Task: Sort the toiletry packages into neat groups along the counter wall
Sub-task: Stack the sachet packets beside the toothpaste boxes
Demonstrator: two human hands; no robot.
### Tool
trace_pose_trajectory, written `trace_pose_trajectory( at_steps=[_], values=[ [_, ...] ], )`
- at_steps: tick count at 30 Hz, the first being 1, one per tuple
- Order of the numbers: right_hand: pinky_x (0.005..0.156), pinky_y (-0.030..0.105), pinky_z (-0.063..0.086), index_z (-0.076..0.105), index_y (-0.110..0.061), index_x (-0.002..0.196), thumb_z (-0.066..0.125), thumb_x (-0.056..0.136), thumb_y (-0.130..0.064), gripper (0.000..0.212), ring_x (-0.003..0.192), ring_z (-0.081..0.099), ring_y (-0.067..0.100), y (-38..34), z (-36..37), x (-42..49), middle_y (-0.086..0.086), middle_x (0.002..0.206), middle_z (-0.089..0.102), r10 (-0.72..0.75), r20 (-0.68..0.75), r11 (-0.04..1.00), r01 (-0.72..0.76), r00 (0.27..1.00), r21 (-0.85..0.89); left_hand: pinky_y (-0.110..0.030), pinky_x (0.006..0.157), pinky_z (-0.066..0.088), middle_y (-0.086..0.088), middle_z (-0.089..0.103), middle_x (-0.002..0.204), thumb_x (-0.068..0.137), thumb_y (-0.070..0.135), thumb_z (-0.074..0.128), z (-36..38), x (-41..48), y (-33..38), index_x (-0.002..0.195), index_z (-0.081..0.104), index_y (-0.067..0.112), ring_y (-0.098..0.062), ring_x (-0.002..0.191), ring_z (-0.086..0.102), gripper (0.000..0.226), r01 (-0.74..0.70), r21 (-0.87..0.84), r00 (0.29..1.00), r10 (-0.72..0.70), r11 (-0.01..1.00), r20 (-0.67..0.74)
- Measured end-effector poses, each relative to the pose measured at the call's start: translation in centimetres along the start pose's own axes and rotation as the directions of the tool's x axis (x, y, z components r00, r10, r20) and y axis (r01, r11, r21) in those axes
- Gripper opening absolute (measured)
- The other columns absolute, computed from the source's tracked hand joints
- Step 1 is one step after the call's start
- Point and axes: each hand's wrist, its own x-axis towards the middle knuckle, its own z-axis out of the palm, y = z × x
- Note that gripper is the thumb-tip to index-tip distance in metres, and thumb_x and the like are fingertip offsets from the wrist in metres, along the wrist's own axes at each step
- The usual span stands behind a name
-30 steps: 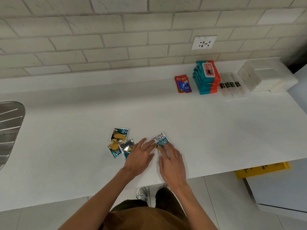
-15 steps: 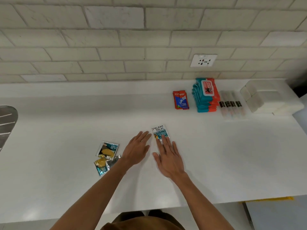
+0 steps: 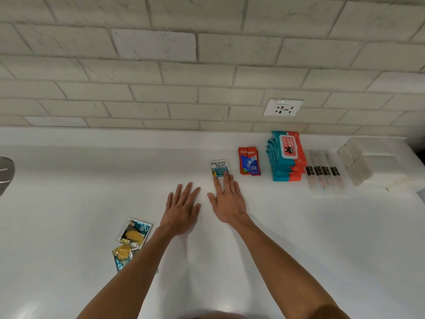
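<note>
Head view: since half a second ago the white-and-teal Cream Silk sachet has slid up-frame and now lies flat on the white counter, just left of the red Colgate sachets. Its long axis runs up the frame, printed top toward the pale tiled wall. The right hand, grip open, rests straight fingertips on its lower edge; the left hand lies spread, empty.

On the white table, the right hand lies flat, its straight fingers touching the near edge of a conditioner sachet just left of the toothpaste sachets, while the left hand rests flat beside it, near some loose sachets.
</note>
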Motion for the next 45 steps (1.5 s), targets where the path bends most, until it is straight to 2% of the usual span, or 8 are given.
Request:
trace_pose_trajectory(
  at_steps=[9,24,32,34,38,42,45],
  values=[
    [0.133,0.050,0.009,-0.002,-0.017,0.170,0.013,0.110,-0.061,0.076,0.163,0.000,0.042,-0.4,-2.0,5.3,0.027,0.174,-0.004,0.078,0.039,0.997,-0.078,0.996,-0.003,-0.048,0.129,-0.005,0.016,-0.017,0.171,0.107,0.059,0.016,0.1,0.1,-0.1,0.162,-0.005,0.045,-0.014,0.155,-0.027,0.060,0.007,0.005,1.000,-0.007,1.000,-0.003],
    [0.133,0.051,0.009,0.000,-0.018,0.170,0.013,0.110,-0.061,0.075,0.163,0.002,0.042,0.0,-2.8,7.0,0.024,0.175,-0.003,0.101,0.048,0.995,-0.100,0.994,-0.017,-0.048,0.128,-0.006,0.016,-0.020,0.170,0.108,0.059,0.015,0.1,0.1,-0.3,0.162,-0.007,0.045,-0.015,0.155,-0.028,0.060,-0.008,-0.005,1.000,0.008,1.000,0.001],
    [0.133,0.049,0.014,0.005,-0.018,0.171,0.017,0.112,-0.056,0.071,0.163,0.005,0.040,-0.7,-3.4,6.2,0.021,0.176,0.000,0.077,-0.006,0.997,-0.077,0.997,0.016,-0.049,0.129,-0.006,0.013,-0.013,0.172,0.108,0.057,0.021,-0.4,0.2,-0.3,0.164,0.003,0.041,-0.016,0.156,-0.025,0.061,-0.019,-0.055,1.000,0.020,0.998,0.020],
    [0.132,0.048,0.018,0.012,-0.017,0.170,0.019,0.112,-0.054,0.069,0.163,0.010,0.038,-1.7,-3.4,5.3,0.020,0.176,0.006,0.039,-0.050,0.999,-0.038,0.998,0.038,-0.048,0.130,0.000,0.009,-0.003,0.174,0.109,0.053,0.028,-0.9,0.2,-0.3,0.164,0.013,0.035,-0.018,0.158,-0.016,0.060,-0.009,-0.101,1.000,0.009,0.995,0.006],
    [0.132,0.045,0.022,0.029,-0.014,0.166,0.025,0.113,-0.049,0.063,0.161,0.021,0.035,-4.4,-2.5,2.3,0.018,0.175,0.019,-0.023,-0.101,0.987,0.039,0.995,0.158,-0.048,0.126,0.026,-0.003,0.036,0.165,0.106,0.036,0.051,-2.5,-0.6,-0.9,0.157,0.039,0.019,-0.027,0.157,0.020,0.055,0.023,-0.235,0.991,-0.052,0.972,-0.121],
    [0.132,0.041,0.019,0.035,-0.015,0.164,0.029,0.113,-0.047,0.060,0.162,0.022,0.030,-6.7,-0.6,-1.1,0.014,0.174,0.024,-0.075,-0.078,0.960,0.093,0.994,0.265,-0.042,0.114,0.044,-0.002,0.058,0.147,0.101,0.020,0.062,-4.5,-3.0,-2.6,0.143,0.057,0.019,-0.027,0.140,0.048,0.042,0.075,-0.244,0.968,-0.129,0.967,-0.213],
    [0.132,0.038,0.013,0.038,-0.016,0.163,0.028,0.113,-0.046,0.059,0.163,0.017,0.026,-7.9,1.0,-3.3,0.012,0.174,0.024,-0.118,-0.074,0.954,0.133,0.990,0.269,-0.042,0.105,0.050,-0.004,0.067,0.134,0.096,0.014,0.068,-6.0,-5.3,-4.2,0.129,0.068,0.018,-0.030,0.126,0.058,0.034,0.128,-0.239,0.949,-0.188,0.963,-0.253]
  ],
)
